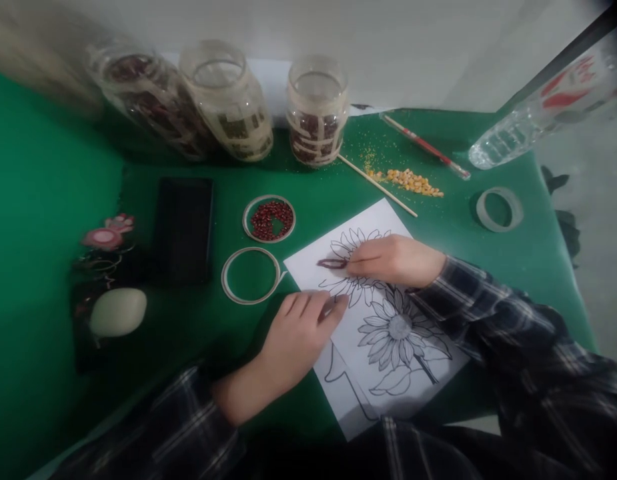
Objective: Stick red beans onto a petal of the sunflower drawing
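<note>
A white sheet of paper (368, 227) with line-drawn sunflowers lies at an angle on the green table. On the upper flower, one petal has a dark red outline (331, 264), possibly red beans set in a row. My right hand (393, 259) rests over that flower, its fingers pinched at the petal's right end; whatever is between the fingertips is hidden. Along the sheet's left edge lies my left hand (301, 333), palm down, with the thumb apart from loosely bent fingers. To its upper left is a round lid (245, 235) with red beans in it.
A ring of tape (227, 288) sits below the lid. Three jars (315, 107) line the back. Corn kernels (413, 181), a thin stick (378, 187), a pencil (423, 145), another tape roll (519, 217) and a water bottle (518, 137) lie right. Left are a phone (183, 230) and a pale rounded case (119, 312).
</note>
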### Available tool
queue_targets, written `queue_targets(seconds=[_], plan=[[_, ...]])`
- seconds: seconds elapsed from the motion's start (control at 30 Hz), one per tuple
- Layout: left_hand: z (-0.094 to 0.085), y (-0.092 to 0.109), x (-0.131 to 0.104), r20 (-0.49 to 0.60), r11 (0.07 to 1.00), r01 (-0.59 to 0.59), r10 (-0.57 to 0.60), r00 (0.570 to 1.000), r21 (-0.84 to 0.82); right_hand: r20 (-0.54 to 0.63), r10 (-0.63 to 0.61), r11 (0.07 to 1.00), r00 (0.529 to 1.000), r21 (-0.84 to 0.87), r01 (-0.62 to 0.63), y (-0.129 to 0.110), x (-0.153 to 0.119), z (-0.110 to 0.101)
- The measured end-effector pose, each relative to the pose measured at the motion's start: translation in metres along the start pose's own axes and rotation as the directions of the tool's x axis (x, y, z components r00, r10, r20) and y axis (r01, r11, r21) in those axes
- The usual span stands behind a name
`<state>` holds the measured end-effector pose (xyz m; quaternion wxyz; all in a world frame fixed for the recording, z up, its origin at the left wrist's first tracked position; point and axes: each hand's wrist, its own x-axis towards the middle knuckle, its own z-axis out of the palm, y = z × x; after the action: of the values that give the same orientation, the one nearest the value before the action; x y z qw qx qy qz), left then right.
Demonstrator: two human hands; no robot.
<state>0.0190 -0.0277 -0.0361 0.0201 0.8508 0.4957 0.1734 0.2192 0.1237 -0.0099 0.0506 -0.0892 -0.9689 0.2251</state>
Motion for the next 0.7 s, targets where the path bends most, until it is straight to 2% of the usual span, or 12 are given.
queue_targets(seconds=[0.37, 0.7], plan=[[-0.0010, 0.0001, 0.0000, 0.026, 0.999, 0.016, -0.015, 1.000, -0.034, 0.094, -0.122, 0.973, 0.988, -0.184, 0.138, -0.0010, -0.0021, -0.0035], [-0.0038, -0.0005, 0.0024, 0.017, 0.999, 0.020, -0.019, 1.000, -0.045, 0.084, -0.138, 0.984, 0.987, -0.099, 0.146, 0.0053, -0.0017, -0.0049]])
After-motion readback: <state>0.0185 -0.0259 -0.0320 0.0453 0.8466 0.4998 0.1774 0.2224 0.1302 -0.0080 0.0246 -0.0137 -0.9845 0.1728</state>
